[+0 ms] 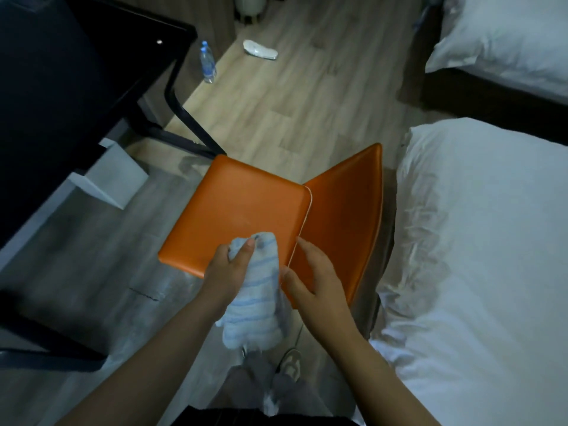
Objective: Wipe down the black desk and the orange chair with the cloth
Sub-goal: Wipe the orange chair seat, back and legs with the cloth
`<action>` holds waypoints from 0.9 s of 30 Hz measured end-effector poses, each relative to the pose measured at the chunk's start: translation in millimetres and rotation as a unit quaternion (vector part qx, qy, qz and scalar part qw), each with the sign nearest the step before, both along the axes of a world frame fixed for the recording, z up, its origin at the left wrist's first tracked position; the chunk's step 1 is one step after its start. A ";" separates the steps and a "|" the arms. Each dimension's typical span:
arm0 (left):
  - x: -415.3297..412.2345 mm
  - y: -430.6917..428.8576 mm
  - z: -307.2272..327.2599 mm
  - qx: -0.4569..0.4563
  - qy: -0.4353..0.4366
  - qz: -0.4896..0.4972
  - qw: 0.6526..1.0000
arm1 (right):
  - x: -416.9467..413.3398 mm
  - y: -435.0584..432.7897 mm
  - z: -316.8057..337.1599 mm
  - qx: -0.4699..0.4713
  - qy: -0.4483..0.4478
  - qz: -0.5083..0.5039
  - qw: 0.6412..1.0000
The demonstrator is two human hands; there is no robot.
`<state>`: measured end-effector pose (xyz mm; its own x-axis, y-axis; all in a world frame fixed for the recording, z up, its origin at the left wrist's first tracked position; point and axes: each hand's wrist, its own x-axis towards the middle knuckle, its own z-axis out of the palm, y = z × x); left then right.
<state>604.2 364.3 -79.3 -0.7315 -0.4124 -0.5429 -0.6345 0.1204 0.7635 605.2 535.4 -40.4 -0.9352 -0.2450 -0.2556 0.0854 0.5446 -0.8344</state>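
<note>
Over on the left stands the black desk (61, 87), nobody near it, two water bottles (208, 64) on the floor by its leg. Middle of the room now: the orange chair (239, 210), and here's the action. The left hand (229, 265) grips the cloth (258, 290), thumb clamped over the bunched top at the seat's near edge, while a long striped tail hangs off that edge toward the floor. Just right of it, the right hand (316, 281) is spread and relaxed over the backrest's lower corner, holding nothing; whether it touches the chair I can't tell. The bed (476, 241) sits just beside the chair's back. The worry, I'd say: a wad that tight only meets a small patch of seat, so strokes could leave streaks, and with no firm brace a hard push may skid the chair.
</note>
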 end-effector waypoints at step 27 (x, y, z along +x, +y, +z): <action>-53.1 -165.3 30.8 0.251 0.017 -0.148 0.957 | -27.6 -171.7 -28.5 -0.117 0.041 -0.108 0.986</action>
<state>551.0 199.0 -48.4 -0.7967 0.1211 -0.5921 -0.6031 -0.0957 0.7919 577.5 363.7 -69.0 -0.9872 -0.0814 -0.1372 0.1053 0.3137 -0.9437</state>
